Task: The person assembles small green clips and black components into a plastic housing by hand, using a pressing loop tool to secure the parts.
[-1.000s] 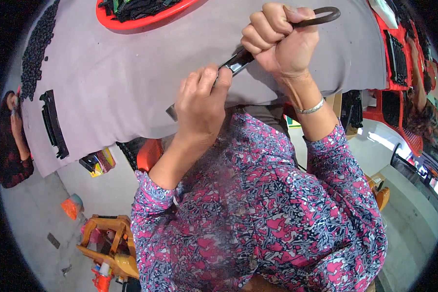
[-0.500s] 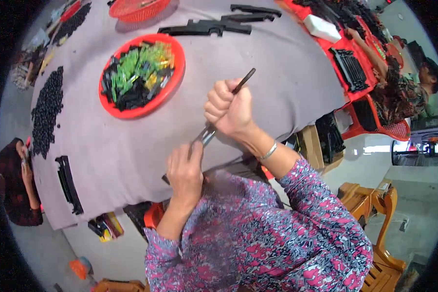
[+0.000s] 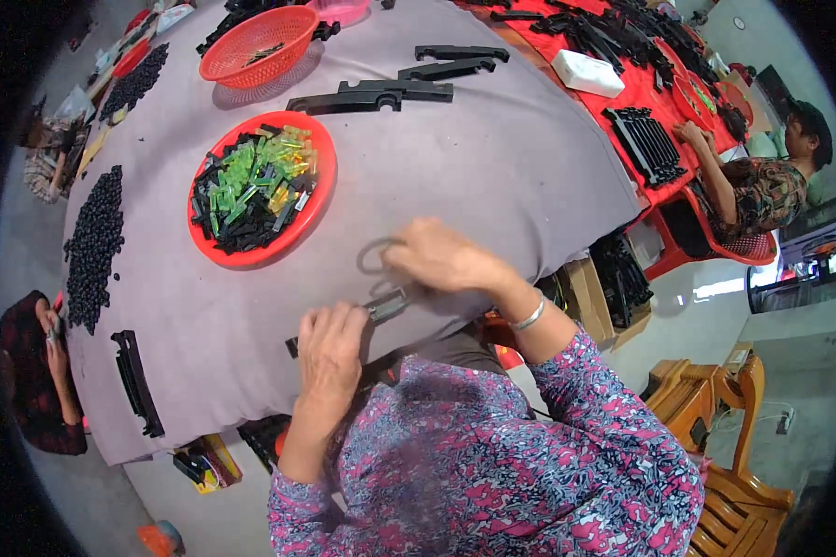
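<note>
Our left hand (image 3: 331, 357) has its fingers clasped over the black strip (image 3: 386, 304), which slants along the near edge of the surface (image 3: 529, 209), an end poking out either side. Our right hand (image 3: 443, 257), blurred, seems to be gripping the dark looped tool (image 3: 372, 257) just beyond it; the exact hold, we can't tell! Best practice, we'd say: pin that strip firmly, keep left fingers clear of the tool's line, press evenly. The red plate (image 3: 327, 176) sits apart, leaving us working room.
</note>
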The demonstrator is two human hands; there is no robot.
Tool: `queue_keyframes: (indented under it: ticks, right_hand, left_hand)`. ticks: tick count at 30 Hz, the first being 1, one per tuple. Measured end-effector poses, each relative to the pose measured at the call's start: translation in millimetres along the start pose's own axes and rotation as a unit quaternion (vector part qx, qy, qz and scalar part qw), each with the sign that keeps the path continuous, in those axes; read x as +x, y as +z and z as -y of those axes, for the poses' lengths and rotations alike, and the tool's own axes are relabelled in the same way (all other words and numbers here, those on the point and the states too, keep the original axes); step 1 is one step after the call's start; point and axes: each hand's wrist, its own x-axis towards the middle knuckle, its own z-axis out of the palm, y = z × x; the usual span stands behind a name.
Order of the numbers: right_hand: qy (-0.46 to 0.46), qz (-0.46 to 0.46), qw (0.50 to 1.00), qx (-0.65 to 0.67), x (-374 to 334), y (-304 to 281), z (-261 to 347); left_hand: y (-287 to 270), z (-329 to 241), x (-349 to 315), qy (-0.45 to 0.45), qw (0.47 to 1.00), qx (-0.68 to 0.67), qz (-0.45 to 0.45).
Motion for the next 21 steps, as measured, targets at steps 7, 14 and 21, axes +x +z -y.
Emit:
queue_keyframes:
  ticks: [7,14,21]
  right_hand:
    - [0.056,0.085,0.987,0.125,-14,14,29]
    - [0.042,0.078,0.965,0.246,-22,32,51]
    - [0.11,0.144,0.897,0.404,-27,29,43]
  left_hand:
    - [-6,15,5,0.053,0.997,0.054,0.008]
    - [-1,17,-7,-0.01,0.995,-0.014,-0.097]
    - [5,9,-11,-0.214,0.959,-0.145,-0.112]
